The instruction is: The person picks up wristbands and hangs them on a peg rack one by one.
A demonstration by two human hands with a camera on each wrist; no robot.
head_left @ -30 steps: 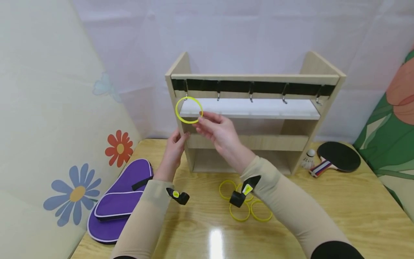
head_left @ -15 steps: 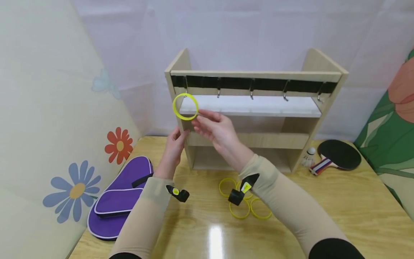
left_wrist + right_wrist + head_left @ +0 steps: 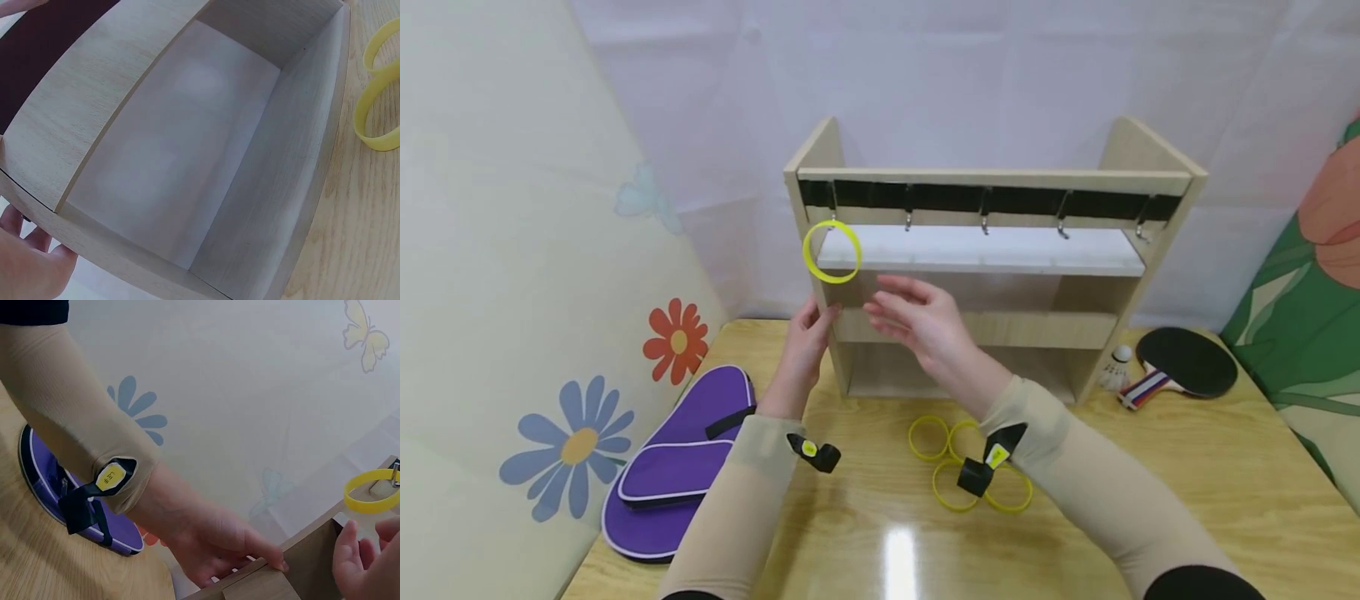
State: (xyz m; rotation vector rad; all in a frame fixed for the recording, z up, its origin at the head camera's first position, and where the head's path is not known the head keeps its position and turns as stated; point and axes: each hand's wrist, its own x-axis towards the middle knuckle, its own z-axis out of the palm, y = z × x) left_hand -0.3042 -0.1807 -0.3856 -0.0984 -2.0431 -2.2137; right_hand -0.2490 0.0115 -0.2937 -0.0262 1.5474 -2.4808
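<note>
A yellow ring hangs from the leftmost hook of a small wooden rack. My right hand is a little below and to the right of that ring, apart from it, with relaxed fingers and nothing in them. With my left hand I grip the rack's left side panel, thumb at its front edge. In the left wrist view the fingers lie along the panel's outer side. Several more yellow rings lie flat on the table before the rack, one partly behind my right wrist's camera.
Hooks along a black strip continue to the right. At the right stand a shuttlecock and a black table tennis paddle. A purple bag lies left on the wooden table. Walls bound the back and sides.
My right hand has let go of the yellow ring and drawn back to the right and down. The ring now hangs on the leftmost hook. My left hand has kept its place.
</note>
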